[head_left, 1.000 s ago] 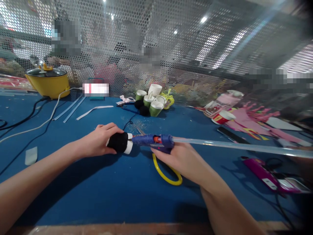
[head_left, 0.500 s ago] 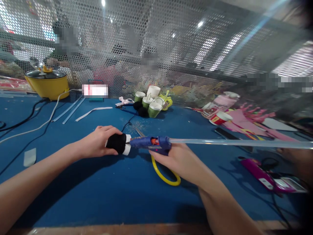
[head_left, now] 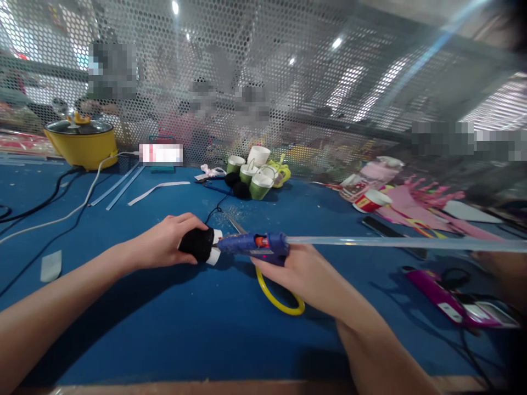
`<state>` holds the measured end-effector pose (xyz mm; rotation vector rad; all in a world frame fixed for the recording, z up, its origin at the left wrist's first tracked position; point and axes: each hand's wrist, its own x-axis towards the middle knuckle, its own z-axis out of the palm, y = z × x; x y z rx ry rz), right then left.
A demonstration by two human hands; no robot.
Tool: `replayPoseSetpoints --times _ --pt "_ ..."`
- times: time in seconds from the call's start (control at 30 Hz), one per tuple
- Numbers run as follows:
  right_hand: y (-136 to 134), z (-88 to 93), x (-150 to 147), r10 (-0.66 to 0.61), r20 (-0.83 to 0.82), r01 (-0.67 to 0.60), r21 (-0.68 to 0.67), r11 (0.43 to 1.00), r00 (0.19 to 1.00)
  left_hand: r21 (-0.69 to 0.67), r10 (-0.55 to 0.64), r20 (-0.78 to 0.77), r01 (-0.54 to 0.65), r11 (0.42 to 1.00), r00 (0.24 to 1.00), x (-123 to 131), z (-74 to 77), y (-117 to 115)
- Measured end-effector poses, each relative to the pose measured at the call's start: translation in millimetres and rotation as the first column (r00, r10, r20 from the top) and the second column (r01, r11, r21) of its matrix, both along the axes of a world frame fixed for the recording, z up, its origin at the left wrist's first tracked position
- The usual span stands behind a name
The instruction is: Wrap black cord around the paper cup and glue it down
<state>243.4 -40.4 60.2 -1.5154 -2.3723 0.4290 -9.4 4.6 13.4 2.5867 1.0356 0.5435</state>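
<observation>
ok so your left hand [head_left: 175,244] is curled round a black-wrapped white cup [head_left: 198,245], and your right hand [head_left: 302,274] grips a blue hot glue gun [head_left: 251,244] at its 3 o'clock, nozzle right by the white edge. Yellow scissors handle [head_left: 292,311] pokes out at the gun's 5.

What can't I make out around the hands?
In the head view:
Glue gun: grip hidden by the right hand.
Black piece: partly covered by the left hand.
Scissors: middle hidden by glue gun and right hand.
Glue stick: outer end cut off by the right edge.
Nozzle: contact with white end too small to judge.
</observation>
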Motion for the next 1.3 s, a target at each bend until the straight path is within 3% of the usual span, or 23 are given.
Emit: replayPoseSetpoints --times 0.13,0.33,0.53,0.77,1.3 --pt "4.4 0.6 -1.3 -0.031 -0.096 0.035 0.035 0.999 0.995 0.022 -0.019 -0.011 0.019 1.0 1.0 0.7 -0.1 -0.5" --pt "6.4 0.4 -0.9 -0.014 -0.083 0.02 0.077 0.997 0.996 0.039 -0.029 -0.021 0.029 0.999 0.999 0.0 -2.5 0.5" --pt "1.5 2.2 0.0 -0.023 -0.072 0.022 -0.011 1.0 0.997 0.033 -0.022 -0.024 0.023 0.999 0.999 0.3 -1.8 0.3" --pt "2.5 -0.6 0.1 -0.053 -0.036 0.054 0.031 0.998 0.998 0.025 -0.02 -0.013 0.02 0.999 1.0 0.1 -2.3 0.9" --pt "-7.6 1.9 -0.1 0.039 0.129 -0.046 0.048 0.998 0.991 0.004 0.046 -0.036 -0.046 0.999 0.998 1.3 -1.1 0.2"
